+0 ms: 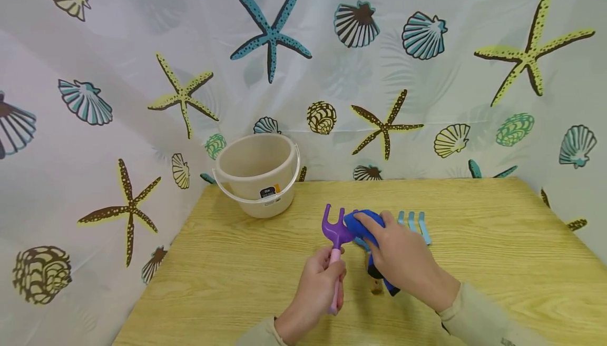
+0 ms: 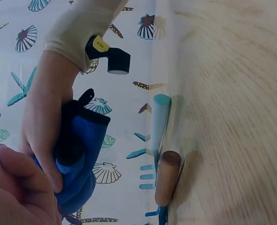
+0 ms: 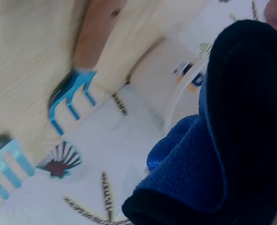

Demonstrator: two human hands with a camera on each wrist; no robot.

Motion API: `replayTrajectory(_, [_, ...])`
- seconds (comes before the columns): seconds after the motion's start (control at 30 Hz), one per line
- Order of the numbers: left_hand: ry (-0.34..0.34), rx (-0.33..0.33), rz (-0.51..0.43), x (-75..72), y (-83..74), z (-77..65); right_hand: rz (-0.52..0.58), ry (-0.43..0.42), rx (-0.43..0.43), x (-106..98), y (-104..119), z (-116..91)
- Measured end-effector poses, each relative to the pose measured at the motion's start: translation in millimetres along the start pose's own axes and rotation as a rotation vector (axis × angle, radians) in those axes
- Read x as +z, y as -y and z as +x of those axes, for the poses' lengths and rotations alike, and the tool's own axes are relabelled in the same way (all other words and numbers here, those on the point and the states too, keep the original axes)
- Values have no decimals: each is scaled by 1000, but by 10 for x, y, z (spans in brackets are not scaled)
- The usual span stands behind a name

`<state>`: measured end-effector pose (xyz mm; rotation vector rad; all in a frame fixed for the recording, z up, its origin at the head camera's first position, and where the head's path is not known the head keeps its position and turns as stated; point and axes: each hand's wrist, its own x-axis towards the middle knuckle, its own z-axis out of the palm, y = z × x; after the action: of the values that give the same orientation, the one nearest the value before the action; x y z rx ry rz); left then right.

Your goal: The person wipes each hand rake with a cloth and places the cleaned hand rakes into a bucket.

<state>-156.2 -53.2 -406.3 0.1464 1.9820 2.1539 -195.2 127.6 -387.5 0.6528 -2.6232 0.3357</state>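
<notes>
My left hand (image 1: 315, 283) grips the pink handle of a purple hand fork (image 1: 335, 230), holding it with its prongs pointing up and away. A blue cloth (image 1: 353, 222) with black edging is bunched in my right hand (image 1: 403, 254), pressed at the right side of the fork's head and hiding part of it. Loose ends of the cloth hang below the right palm. In the right wrist view the folded cloth (image 3: 185, 164) fills much of the right side. Part of the left hand (image 2: 21, 187) shows at the lower left of the left wrist view.
Behind the right hand, a light blue rake (image 1: 421, 225) lies on the wooden table (image 1: 227, 283). Beside it lies a blue rake (image 3: 70, 101) with a wooden handle (image 2: 167, 180). A beige bucket (image 1: 246, 177) with a pale handle stands at the back left, near the patterned curtain (image 1: 313, 151).
</notes>
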Motion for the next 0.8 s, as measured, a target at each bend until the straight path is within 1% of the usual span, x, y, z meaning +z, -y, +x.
replayTrajectory(0.07, [9, -9, -4, 16, 1, -13, -6, -1, 25, 16, -57, 33])
replayTrajectory(0.17, [15, -18, -5, 32, 3, -25, -15, 21, 30, 18, -63, 20])
replayTrajectory(0.27, [0, -17, 0, 29, 4, -19, -52, 18, -17, 6, 31, -49])
replayTrajectory(0.37, [-9, -5, 4, 10, 7, -5, -84, -11, -76, -6, 158, -125])
replayTrajectory(0.5, [3, 16, 1, -4, 3, 12, -92, -38, -140, -5, 280, -184])
replayTrajectory(0.6, [11, 22, 5, -10, -8, 20, -95, -61, -159, -8, 297, -176])
replayTrajectory(0.7, [8, 19, 13, -18, -12, 27, -111, -87, -157, -16, 264, -131])
replayTrajectory(0.8, [2, 24, 15, -22, -13, 28, -132, -95, -151, -27, 219, -83])
